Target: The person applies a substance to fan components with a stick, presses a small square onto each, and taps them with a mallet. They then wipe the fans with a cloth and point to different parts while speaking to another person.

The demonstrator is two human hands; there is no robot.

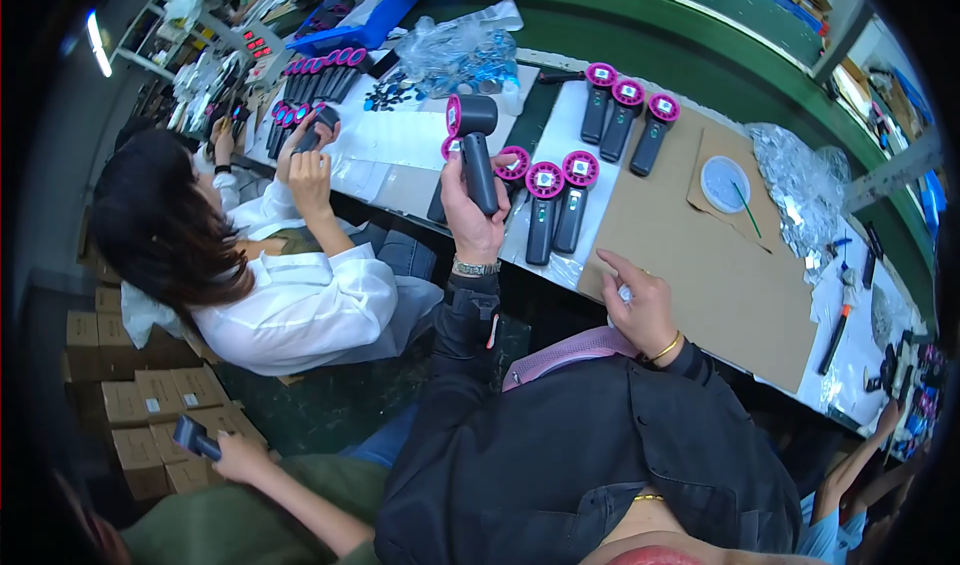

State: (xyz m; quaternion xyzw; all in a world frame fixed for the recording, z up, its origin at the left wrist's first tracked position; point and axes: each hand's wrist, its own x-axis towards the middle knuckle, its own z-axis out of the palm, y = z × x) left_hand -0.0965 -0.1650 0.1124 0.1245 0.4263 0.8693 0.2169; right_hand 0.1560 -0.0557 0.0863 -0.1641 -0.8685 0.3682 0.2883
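Observation:
My left hand (470,220) is raised over the table edge, wrapped around the dark grey handle of a handheld fan (480,170). The fan's round head points left and has a pink ring on its face. Close to this hand, more grey fans with pink rings lie on the table; one fan (543,205) is just to its right. My right hand (642,307) hovers at the table's front edge by a sheet of brown cardboard (690,275). Its index finger stretches out while the other fingers curl around something small and whitish, which I cannot make out.
Several finished-looking fans (622,115) lie farther back. A round white dish (725,183) with a green stick stands on the cardboard, beside crumpled clear plastic bags (790,180). A co-worker in white (300,305) sits left, holding a fan. Another person's hand (240,457) holds one lower left.

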